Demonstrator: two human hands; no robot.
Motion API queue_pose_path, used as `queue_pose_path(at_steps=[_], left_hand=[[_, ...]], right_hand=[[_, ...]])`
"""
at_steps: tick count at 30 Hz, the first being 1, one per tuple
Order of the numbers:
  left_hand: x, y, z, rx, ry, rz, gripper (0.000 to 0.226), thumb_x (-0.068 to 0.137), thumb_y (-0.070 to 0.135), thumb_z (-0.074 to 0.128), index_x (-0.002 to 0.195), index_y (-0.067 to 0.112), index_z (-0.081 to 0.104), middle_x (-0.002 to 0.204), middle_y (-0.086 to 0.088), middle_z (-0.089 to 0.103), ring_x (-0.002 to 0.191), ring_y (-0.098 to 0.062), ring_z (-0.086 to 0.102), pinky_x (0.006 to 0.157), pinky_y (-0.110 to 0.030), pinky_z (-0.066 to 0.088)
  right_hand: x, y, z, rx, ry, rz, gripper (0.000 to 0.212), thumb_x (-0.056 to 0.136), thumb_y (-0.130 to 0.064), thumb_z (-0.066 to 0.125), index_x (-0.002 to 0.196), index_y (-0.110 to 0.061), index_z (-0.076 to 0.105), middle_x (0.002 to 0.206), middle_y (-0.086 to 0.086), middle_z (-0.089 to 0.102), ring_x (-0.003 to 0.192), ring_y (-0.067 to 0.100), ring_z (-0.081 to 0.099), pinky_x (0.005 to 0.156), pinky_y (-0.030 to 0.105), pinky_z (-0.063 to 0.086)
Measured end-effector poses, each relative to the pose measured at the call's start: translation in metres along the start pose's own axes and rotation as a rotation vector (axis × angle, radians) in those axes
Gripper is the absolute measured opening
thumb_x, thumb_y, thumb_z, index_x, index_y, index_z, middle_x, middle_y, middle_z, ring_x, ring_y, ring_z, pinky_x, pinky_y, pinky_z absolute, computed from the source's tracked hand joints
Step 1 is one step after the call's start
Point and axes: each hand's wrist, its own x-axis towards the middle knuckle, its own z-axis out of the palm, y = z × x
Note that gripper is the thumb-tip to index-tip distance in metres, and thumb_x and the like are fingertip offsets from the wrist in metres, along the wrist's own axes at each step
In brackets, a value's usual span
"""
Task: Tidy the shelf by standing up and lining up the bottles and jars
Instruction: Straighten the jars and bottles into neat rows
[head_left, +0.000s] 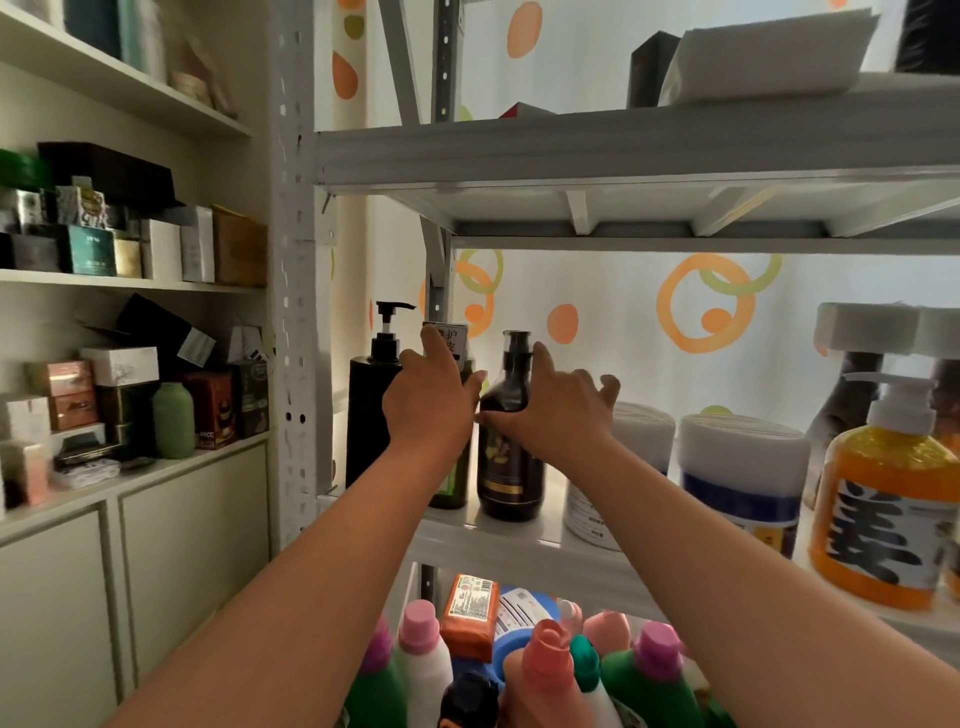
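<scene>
Both hands up at the left end of the middle shelf (519, 540), working on two upright bottles.

Left hand (431, 400) closed around a green bottle (452, 488) with a white label at its top; hand hides most of it, grip looks set to steady or nudge it. Right hand (550, 410): thumb and forefinger pressed on the shoulder of the dark brown pump bottle (511, 467), other fingers spread wide and free — a light pinch, likely for sliding, not lifting. Both bottles stand just beside each other, next to a tall black pump bottle (371, 410) at the shelf post. Judgement: row is being closed up leftward. White tubs (743, 483) and orange bottle (878, 514) further right stand upright, spacing uneven.
</scene>
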Motion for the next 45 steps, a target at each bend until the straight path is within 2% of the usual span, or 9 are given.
queue_pose_path(at_steps=[2, 6, 9, 18, 23, 34, 36, 40, 45], left_hand=[[-0.001, -0.001, 0.0, -0.006, -0.007, 0.006, 0.076, 0.091, 0.051, 0.05, 0.145, 0.008, 0.019, 0.129, -0.02, 0.051, 0.105, -0.034, 0.061, 0.068, -0.033, 0.047], [0.0, -0.001, -0.001, -0.043, -0.013, 0.013, 0.076, 0.091, 0.049, 0.051, 0.145, 0.007, 0.018, 0.13, -0.022, 0.051, 0.107, -0.035, 0.06, 0.075, -0.036, 0.05], [0.002, 0.0, -0.001, -0.041, -0.017, 0.018, 0.075, 0.092, 0.048, 0.051, 0.144, 0.005, 0.02, 0.129, -0.023, 0.051, 0.107, -0.036, 0.06, 0.075, -0.035, 0.05], [0.004, 0.007, -0.004, 0.019, -0.046, 0.027, 0.073, 0.091, 0.048, 0.051, 0.141, 0.002, 0.024, 0.124, -0.022, 0.055, 0.107, -0.035, 0.059, 0.068, -0.032, 0.043], [0.005, 0.013, -0.007, 0.052, -0.061, 0.04, 0.073, 0.091, 0.048, 0.054, 0.14, 0.002, 0.025, 0.121, -0.021, 0.057, 0.106, -0.034, 0.06, 0.069, -0.033, 0.043], [0.005, 0.016, -0.009, 0.075, -0.085, 0.052, 0.073, 0.091, 0.043, 0.057, 0.14, 0.0, 0.024, 0.121, -0.024, 0.056, 0.107, -0.036, 0.059, 0.078, -0.037, 0.048], [0.004, 0.015, -0.009, 0.064, -0.076, 0.064, 0.074, 0.09, 0.043, 0.057, 0.141, -0.001, 0.023, 0.121, -0.024, 0.056, 0.107, -0.036, 0.058, 0.079, -0.037, 0.048], [-0.003, 0.009, -0.009, 0.035, -0.047, 0.068, 0.075, 0.091, 0.043, 0.056, 0.142, -0.001, 0.022, 0.121, -0.025, 0.055, 0.106, -0.037, 0.058, 0.079, -0.037, 0.047], [-0.016, 0.008, -0.012, 0.04, 0.015, 0.082, 0.086, 0.09, 0.05, 0.052, 0.149, 0.006, 0.007, 0.122, -0.023, 0.058, 0.093, -0.035, 0.065, 0.061, -0.036, 0.045]], right_hand=[[0.002, 0.0, 0.003, 0.008, -0.014, -0.012, 0.091, 0.078, -0.061, 0.056, 0.146, -0.018, 0.012, 0.124, 0.007, 0.06, 0.122, 0.029, 0.05, 0.112, 0.051, 0.019], [0.0, 0.0, 0.001, 0.141, 0.034, -0.065, 0.075, 0.077, -0.046, 0.064, 0.134, -0.015, 0.026, 0.114, 0.008, 0.064, 0.105, 0.029, 0.06, 0.095, 0.041, 0.043], [-0.003, 0.002, 0.001, 0.167, 0.063, -0.087, 0.072, 0.075, -0.044, 0.068, 0.129, -0.014, 0.031, 0.11, 0.009, 0.065, 0.1, 0.03, 0.062, 0.09, 0.041, 0.049], [-0.004, 0.007, -0.004, 0.185, 0.036, -0.089, 0.076, 0.073, -0.048, 0.07, 0.129, -0.014, 0.032, 0.114, 0.01, 0.064, 0.103, 0.03, 0.061, 0.091, 0.04, 0.049], [-0.004, 0.011, -0.01, 0.116, -0.009, -0.049, 0.091, 0.076, -0.052, 0.066, 0.144, -0.016, 0.017, 0.124, 0.009, 0.06, 0.116, 0.03, 0.055, 0.105, 0.042, 0.034], [-0.006, 0.02, -0.016, 0.139, -0.095, -0.085, 0.109, 0.074, -0.057, 0.067, 0.149, -0.021, -0.004, 0.131, 0.011, 0.057, 0.12, 0.03, 0.053, 0.108, 0.049, 0.035], [-0.011, 0.028, -0.027, 0.222, -0.117, -0.128, 0.109, 0.074, -0.054, 0.068, 0.149, -0.022, -0.004, 0.137, 0.012, 0.052, 0.122, 0.03, 0.051, 0.105, 0.044, 0.04], [-0.019, 0.062, -0.055, 0.197, -0.121, -0.164, 0.085, 0.079, -0.051, 0.065, 0.147, -0.021, 0.023, 0.151, 0.003, 0.036, 0.137, 0.021, 0.036, 0.108, 0.034, 0.033], [-0.029, 0.122, -0.074, 0.042, -0.109, -0.021, 0.051, 0.084, -0.046, 0.06, 0.127, -0.018, 0.052, 0.137, 0.002, 0.052, 0.125, 0.019, 0.048, 0.102, 0.031, 0.038]])
